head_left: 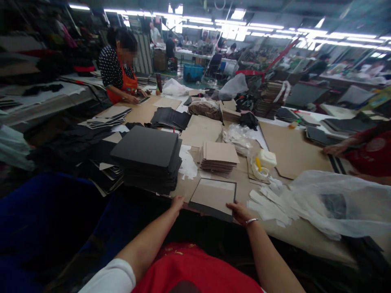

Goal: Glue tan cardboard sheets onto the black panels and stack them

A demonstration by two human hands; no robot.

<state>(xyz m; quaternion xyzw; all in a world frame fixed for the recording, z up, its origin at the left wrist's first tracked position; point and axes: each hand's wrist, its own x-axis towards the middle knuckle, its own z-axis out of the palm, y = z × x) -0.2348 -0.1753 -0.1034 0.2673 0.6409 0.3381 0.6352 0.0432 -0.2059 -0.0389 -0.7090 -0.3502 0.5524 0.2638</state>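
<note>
A beige cardboard panel (214, 198) with dark edging lies at the table's near edge in front of me. My right hand (239, 211) grips its right side, thumb on top, with a bracelet at the wrist. At the table edge, just left of the panel, is my left hand (177, 202), its fingers curled together; what they hold, if anything, is hidden. Behind the panel stands a stack of beige boards (220, 156). To the left rises a tall stack of dark grey boards (146, 146). White paper scraps (187, 162) lie between the stacks.
A white container (265, 160) with a yellow handle stands right of the beige stack. White strips (271, 203) and a clear plastic bag (342, 203) lie on the right. A blue bin (55, 219) is below left. Co-workers stand at the far left and right edge.
</note>
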